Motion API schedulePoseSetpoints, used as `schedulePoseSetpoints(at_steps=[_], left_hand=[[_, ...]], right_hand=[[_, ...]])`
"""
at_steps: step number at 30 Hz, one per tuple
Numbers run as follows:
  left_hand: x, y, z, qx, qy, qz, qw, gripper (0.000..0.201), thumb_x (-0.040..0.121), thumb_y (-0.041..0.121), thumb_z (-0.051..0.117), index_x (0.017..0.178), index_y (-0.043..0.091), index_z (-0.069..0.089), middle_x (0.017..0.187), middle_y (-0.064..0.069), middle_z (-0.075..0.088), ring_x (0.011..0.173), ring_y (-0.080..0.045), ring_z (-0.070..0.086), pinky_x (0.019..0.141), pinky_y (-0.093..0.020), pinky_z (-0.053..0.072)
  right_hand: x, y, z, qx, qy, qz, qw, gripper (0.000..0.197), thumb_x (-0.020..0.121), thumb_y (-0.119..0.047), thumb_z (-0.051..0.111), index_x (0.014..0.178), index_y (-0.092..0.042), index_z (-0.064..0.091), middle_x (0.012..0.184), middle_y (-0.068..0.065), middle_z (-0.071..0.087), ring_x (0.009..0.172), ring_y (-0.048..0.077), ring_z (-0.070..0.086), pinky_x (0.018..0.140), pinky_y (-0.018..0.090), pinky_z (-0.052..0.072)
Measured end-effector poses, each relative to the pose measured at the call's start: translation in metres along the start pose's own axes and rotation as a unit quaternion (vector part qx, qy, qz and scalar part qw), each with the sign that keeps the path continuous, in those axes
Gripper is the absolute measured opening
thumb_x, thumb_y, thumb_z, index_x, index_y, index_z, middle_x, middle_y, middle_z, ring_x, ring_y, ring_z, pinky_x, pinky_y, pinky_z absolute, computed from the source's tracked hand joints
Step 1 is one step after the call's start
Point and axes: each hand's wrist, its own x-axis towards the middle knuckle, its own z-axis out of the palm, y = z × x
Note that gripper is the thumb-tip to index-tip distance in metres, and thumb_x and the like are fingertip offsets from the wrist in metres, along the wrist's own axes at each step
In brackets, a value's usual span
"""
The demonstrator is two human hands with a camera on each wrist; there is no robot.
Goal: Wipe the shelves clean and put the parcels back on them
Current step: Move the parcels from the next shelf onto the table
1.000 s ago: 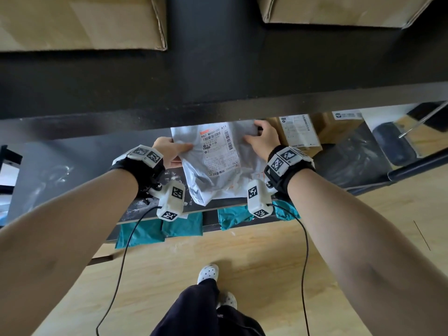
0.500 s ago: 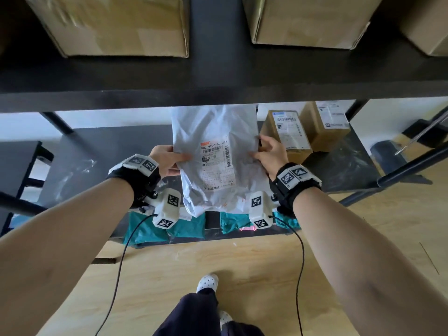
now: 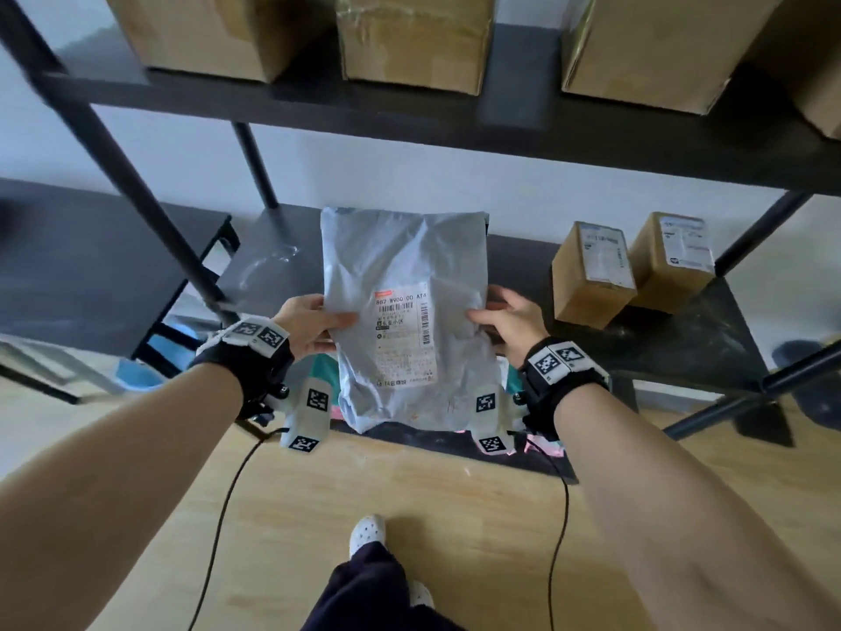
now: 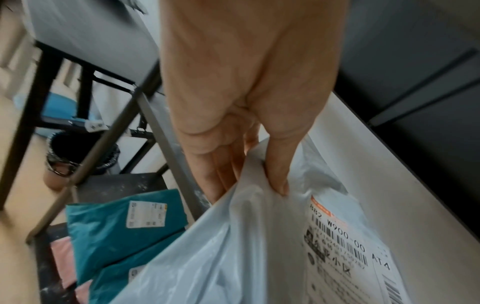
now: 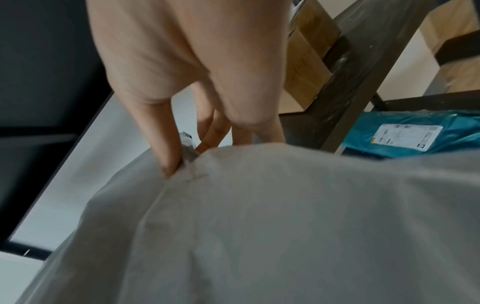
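Note:
A grey plastic mailer parcel (image 3: 400,311) with a white address label is held up in front of the middle shelf (image 3: 682,339). My left hand (image 3: 314,325) pinches its left edge, thumb on top and fingers underneath (image 4: 279,181). My right hand (image 3: 505,323) pinches its right edge, thumb pressed into the plastic (image 5: 168,164). The parcel (image 4: 259,257) hangs clear of the shelf surface. Two small cardboard boxes (image 3: 591,275) stand on the middle shelf to the right of the parcel.
Several large cardboard boxes (image 3: 414,38) sit on the upper shelf (image 3: 523,116). Teal mailers (image 4: 124,222) and a pink one (image 4: 62,261) lie on the bottom shelf. Black uprights (image 3: 132,184) frame the rack. A black bin (image 4: 80,152) stands at the left on the wooden floor (image 3: 409,494).
Both hands have lifted the grey parcel up and out from the lower shelf to the height of the middle shelf. The head view has tilted up, showing the upper shelf boxes.

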Motion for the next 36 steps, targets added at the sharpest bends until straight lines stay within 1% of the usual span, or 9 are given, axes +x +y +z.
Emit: schedulePoseSetpoints(at_steps=[3, 7, 10, 13, 16, 18, 24, 30, 36], left_hand=[[-0.024, -0.016, -0.038, -0.015, 0.027, -0.005, 1.000, 0.044, 0.079, 0.008, 0.073, 0.121, 0.006, 0.060, 0.115, -0.013, 0.066, 0.104, -0.031, 0.064, 0.094, -0.047, 0.050], [-0.052, -0.038, -0.097, -0.044, 0.050, -0.017, 0.998, 0.046, 0.077, 0.008, 0.074, 0.121, 0.007, 0.059, 0.115, -0.012, 0.066, 0.106, -0.030, 0.063, 0.095, -0.047, 0.050], [-0.068, -0.058, -0.146, -0.060, 0.062, -0.014, 0.996, 0.048, 0.076, 0.009, 0.075, 0.121, 0.006, 0.059, 0.113, -0.013, 0.067, 0.098, -0.028, 0.067, 0.082, -0.041, 0.057], [-0.085, -0.078, -0.200, -0.073, 0.095, -0.004, 0.993, 0.043, 0.077, 0.008, 0.074, 0.118, 0.004, 0.061, 0.112, -0.012, 0.067, 0.093, -0.025, 0.067, 0.065, -0.030, 0.060], [-0.097, -0.097, -0.261, -0.080, 0.108, -0.008, 0.991, 0.045, 0.075, 0.010, 0.076, 0.118, 0.006, 0.061, 0.113, -0.012, 0.067, 0.098, -0.026, 0.066, 0.068, -0.030, 0.059], [-0.106, -0.106, -0.303, -0.086, 0.108, -0.013, 0.990, 0.044, 0.076, 0.011, 0.076, 0.117, 0.006, 0.062, 0.112, -0.011, 0.068, 0.097, -0.025, 0.067, 0.070, -0.031, 0.059], [-0.124, -0.124, -0.416, -0.104, 0.101, -0.021, 0.989, 0.028, 0.087, 0.003, 0.062, 0.114, 0.000, 0.059, 0.109, -0.015, 0.065, 0.089, -0.026, 0.065, 0.077, -0.035, 0.055], [-0.120, -0.130, -0.504, -0.123, 0.095, -0.012, 0.988, 0.019, 0.086, -0.003, 0.060, 0.101, 0.008, 0.063, 0.097, -0.010, 0.067, 0.085, -0.025, 0.065, 0.067, -0.029, 0.060], [-0.093, -0.123, -0.578, -0.144, 0.119, -0.002, 0.982, 0.032, 0.082, -0.004, 0.065, 0.112, 0.005, 0.063, 0.103, -0.012, 0.068, 0.083, -0.025, 0.069, 0.063, -0.030, 0.059]], right_hand=[[-0.018, 0.004, 0.034, 0.007, -0.036, -0.004, 0.999, 0.045, 0.073, 0.010, 0.071, 0.115, -0.007, 0.065, 0.085, 0.007, 0.070, 0.055, 0.006, 0.062, 0.053, 0.020, 0.051], [-0.039, 0.009, 0.089, -0.007, -0.087, 0.001, 0.996, 0.045, 0.074, 0.011, 0.070, 0.115, -0.008, 0.065, 0.097, 0.010, 0.070, 0.069, 0.010, 0.064, 0.051, 0.013, 0.047], [-0.050, 0.015, 0.136, -0.018, -0.122, -0.004, 0.992, 0.047, 0.072, 0.011, 0.072, 0.115, -0.008, 0.064, 0.101, 0.010, 0.070, 0.076, 0.016, 0.064, 0.054, 0.016, 0.048], [-0.062, 0.022, 0.191, -0.023, -0.162, 0.006, 0.987, 0.042, 0.073, 0.010, 0.072, 0.107, -0.013, 0.066, 0.101, 0.010, 0.071, 0.085, 0.024, 0.065, 0.076, 0.035, 0.054], [-0.079, 0.026, 0.251, -0.024, -0.190, 0.010, 0.981, 0.040, 0.075, 0.011, 0.070, 0.099, -0.021, 0.064, 0.099, 0.013, 0.069, 0.080, 0.025, 0.065, 0.075, 0.037, 0.054], [-0.091, 0.028, 0.293, -0.019, -0.196, 0.010, 0.980, 0.045, 0.074, 0.014, 0.069, 0.110, -0.013, 0.063, 0.098, 0.014, 0.069, 0.080, 0.025, 0.066, 0.071, 0.033, 0.055], [-0.116, 0.034, 0.409, 0.000, -0.215, 0.030, 0.976, 0.057, 0.075, 0.015, 0.068, 0.127, -0.004, 0.056, 0.111, 0.023, 0.066, 0.087, 0.033, 0.065, 0.076, 0.042, 0.057], [-0.121, 0.025, 0.492, -0.007, -0.226, 0.028, 0.974, 0.065, 0.075, 0.017, 0.067, 0.134, -0.005, 0.050, 0.104, 0.015, 0.068, 0.090, 0.034, 0.066, 0.080, 0.047, 0.056], [-0.089, 0.014, 0.574, -0.020, -0.249, 0.023, 0.968, 0.065, 0.074, 0.018, 0.066, 0.132, -0.007, 0.052, 0.108, 0.019, 0.066, 0.095, 0.035, 0.066, 0.081, 0.049, 0.056]])
